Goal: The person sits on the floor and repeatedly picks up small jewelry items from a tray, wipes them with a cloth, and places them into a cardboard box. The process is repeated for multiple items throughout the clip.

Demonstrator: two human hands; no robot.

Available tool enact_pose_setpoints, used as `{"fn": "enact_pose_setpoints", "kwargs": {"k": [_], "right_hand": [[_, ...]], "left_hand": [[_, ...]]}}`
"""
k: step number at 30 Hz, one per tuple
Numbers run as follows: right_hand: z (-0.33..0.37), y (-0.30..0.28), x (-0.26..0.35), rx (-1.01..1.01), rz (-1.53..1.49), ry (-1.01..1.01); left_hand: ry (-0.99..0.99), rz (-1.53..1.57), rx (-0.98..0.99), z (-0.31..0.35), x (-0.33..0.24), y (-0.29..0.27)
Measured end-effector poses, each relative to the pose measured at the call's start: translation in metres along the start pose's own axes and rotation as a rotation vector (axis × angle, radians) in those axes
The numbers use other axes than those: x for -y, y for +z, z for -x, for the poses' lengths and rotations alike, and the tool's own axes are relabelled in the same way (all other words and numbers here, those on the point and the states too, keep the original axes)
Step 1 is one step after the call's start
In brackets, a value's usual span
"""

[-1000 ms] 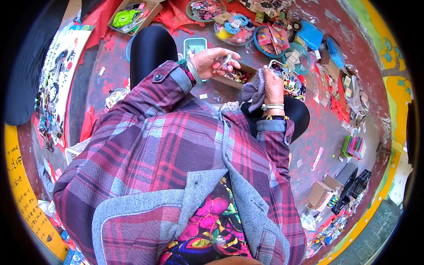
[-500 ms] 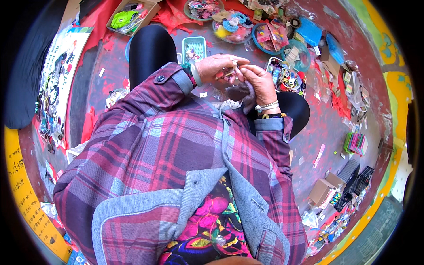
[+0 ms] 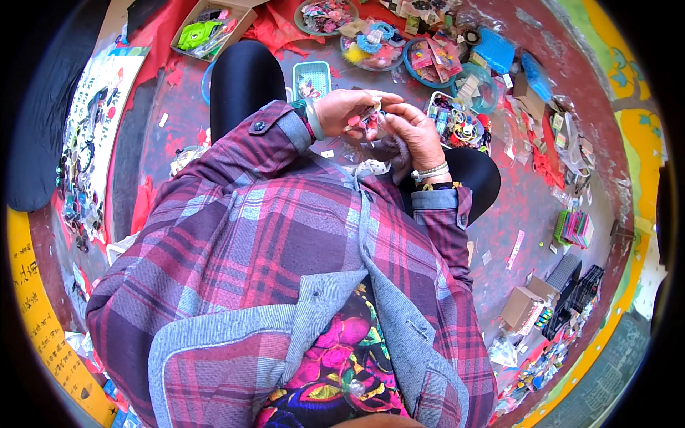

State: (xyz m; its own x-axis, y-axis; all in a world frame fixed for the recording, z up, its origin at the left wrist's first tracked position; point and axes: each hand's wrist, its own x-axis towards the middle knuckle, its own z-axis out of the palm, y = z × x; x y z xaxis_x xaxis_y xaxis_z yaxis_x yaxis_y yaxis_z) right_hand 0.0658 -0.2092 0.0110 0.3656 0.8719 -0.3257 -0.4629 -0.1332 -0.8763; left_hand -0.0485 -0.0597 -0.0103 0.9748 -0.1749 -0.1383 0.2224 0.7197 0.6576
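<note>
My left hand (image 3: 339, 112) is curled around a small pink-and-white piece (image 3: 369, 120), possibly a hair ornament; its exact kind is too small to tell. Thumb and fingers of my right hand (image 3: 417, 135) pinch together at the right side of that piece, and what they grip is hidden. Below the hands, a greyish-purple cloth (image 3: 391, 151) lies between my knees. Just beyond my left hand stands a pale green plastic basket (image 3: 327, 70) with small bits inside.
Round tubs of hair accessories (image 3: 372, 51) stand ahead, beside a tray of hair ties (image 3: 464, 128). An open cardboard box (image 3: 246, 20) is at the far left. Small goods hang over a white board (image 3: 118, 107) on the left. More boxes (image 3: 521, 307) sit at right.
My right hand has shifted slightly left, and its fingers have changed position at the small piece. More of the pink shows now in my left hand.
</note>
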Motion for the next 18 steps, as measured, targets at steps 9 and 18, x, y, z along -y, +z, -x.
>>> {"fn": "enact_pose_setpoints", "kwargs": {"k": [9, 18], "right_hand": [[0.025, 0.009, -0.004, -0.19, 0.21, -0.297], [0.041, 0.004, -0.005, 0.126, 1.226, -0.179]], "left_hand": [[0.002, 0.177, -0.042, 0.029, -0.007, 0.009], [0.097, 0.493, 0.014, 0.056, -0.011, 0.016]]}}
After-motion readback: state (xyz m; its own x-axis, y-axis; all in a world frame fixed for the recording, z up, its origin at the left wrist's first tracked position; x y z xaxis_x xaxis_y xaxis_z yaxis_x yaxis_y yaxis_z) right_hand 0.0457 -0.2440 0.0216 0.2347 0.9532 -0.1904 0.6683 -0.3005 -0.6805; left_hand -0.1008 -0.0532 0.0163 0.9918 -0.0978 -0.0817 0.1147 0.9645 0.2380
